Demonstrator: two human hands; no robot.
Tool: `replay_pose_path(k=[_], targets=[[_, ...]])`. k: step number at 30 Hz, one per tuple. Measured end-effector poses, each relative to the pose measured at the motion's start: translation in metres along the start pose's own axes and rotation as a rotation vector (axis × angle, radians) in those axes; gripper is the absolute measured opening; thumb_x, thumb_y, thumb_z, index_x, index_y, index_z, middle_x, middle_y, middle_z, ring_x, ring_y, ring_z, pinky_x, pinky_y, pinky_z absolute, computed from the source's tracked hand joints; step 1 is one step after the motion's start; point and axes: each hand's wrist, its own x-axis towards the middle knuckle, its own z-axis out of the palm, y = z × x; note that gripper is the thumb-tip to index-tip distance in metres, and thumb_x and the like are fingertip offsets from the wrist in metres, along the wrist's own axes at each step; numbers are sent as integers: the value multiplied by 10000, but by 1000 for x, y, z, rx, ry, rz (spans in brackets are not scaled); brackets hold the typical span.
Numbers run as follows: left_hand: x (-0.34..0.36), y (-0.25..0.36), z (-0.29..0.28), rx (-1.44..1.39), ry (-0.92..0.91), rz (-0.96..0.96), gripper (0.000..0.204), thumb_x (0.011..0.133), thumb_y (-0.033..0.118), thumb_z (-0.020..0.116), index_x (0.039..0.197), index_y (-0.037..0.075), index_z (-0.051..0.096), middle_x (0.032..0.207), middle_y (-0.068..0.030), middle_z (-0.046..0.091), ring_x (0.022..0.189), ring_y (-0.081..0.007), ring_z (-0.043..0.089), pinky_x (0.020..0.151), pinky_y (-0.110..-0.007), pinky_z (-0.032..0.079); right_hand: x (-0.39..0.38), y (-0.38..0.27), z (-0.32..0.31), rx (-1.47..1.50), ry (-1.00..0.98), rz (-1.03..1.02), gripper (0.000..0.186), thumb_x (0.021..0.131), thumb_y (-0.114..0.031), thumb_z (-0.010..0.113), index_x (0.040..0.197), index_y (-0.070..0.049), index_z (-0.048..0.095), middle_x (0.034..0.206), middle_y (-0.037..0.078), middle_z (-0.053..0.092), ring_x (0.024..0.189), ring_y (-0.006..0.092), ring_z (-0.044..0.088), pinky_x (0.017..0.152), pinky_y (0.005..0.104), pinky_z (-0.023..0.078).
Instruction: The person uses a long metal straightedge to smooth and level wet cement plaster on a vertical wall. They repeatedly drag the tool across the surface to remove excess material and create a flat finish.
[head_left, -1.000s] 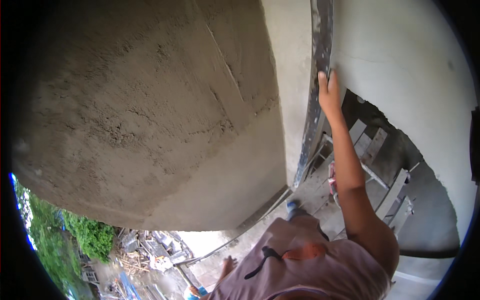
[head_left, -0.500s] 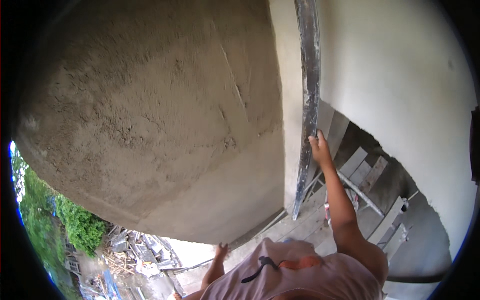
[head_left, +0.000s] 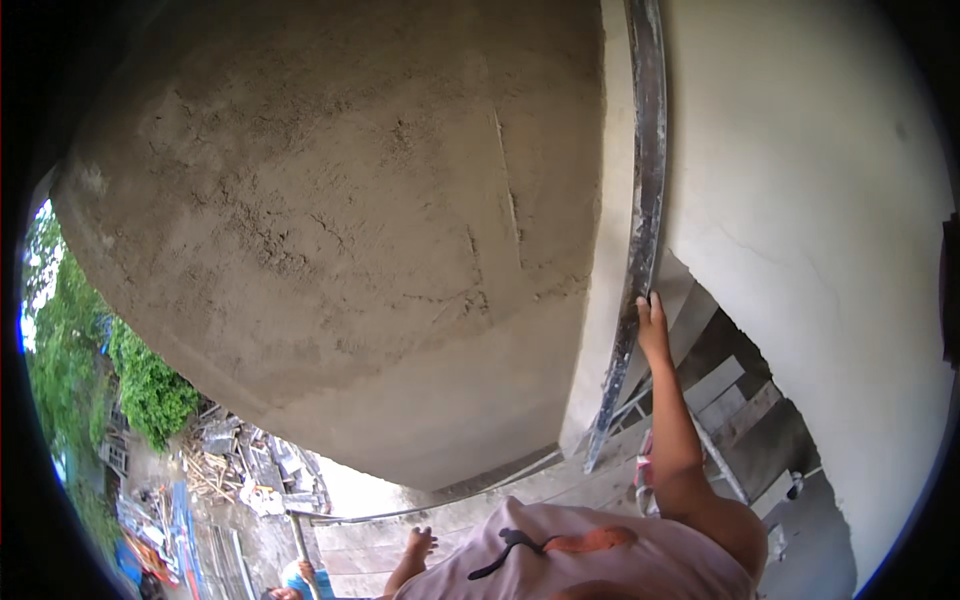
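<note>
Right hand (head_left: 652, 325) is gripping the long dark strip (head_left: 650, 130) noticeably nearer its lower end than a second ago, when it was reaching much higher. Between the last half-second's view and this one, the grip is hardly shifting along the strip. My reading: the reach has turned into a steadier low hold, which should be giving better control of the bottom end, while the upper length is probably harder to govern from there.

The strip is running upward out of sight, looking bowed, perhaps only through the lens. It is standing in front of the pale band (head_left: 614, 200), between the brown plastered wall (head_left: 330, 250) on the left and the smooth pale wall (head_left: 790, 150) on the right. Whether it is pressing on either surface, I cannot tell.

Right thumb and fingers are pinching the strip's right-hand edge, below its visible middle; the lower end is extending past them toward the plank decking (head_left: 360, 555). Contact there is unclear.

Left hand (head_left: 420, 545) is hanging lower and further left than half a second ago, fingers spread, nothing in them. It is staying well apart from the strip, over the decking beside the pinkish shirt (head_left: 590, 565).
</note>
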Motion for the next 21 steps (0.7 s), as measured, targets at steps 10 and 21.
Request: replay_pose_path(k=[10, 21], targets=[[-18, 6, 14, 10, 94, 86, 676, 940, 295, 537, 1455, 53, 172, 908, -166, 678, 663, -253, 668, 495, -372, 482, 16, 33, 46, 17, 88, -14, 439, 984, -273, 449, 1276, 55, 436, 1177, 282, 555, 1096, 416, 534, 939, 421, 411], [-56, -58, 6, -26, 227, -31, 642, 929, 321, 554, 1436, 70, 249, 859, -131, 669, 629, -206, 633, 467, -347, 458, -137, 122, 52, -473, 146, -15, 475, 848, -67, 516, 1304, 23, 417, 1249, 260, 499, 1186, 407, 459, 993, 475, 366]])
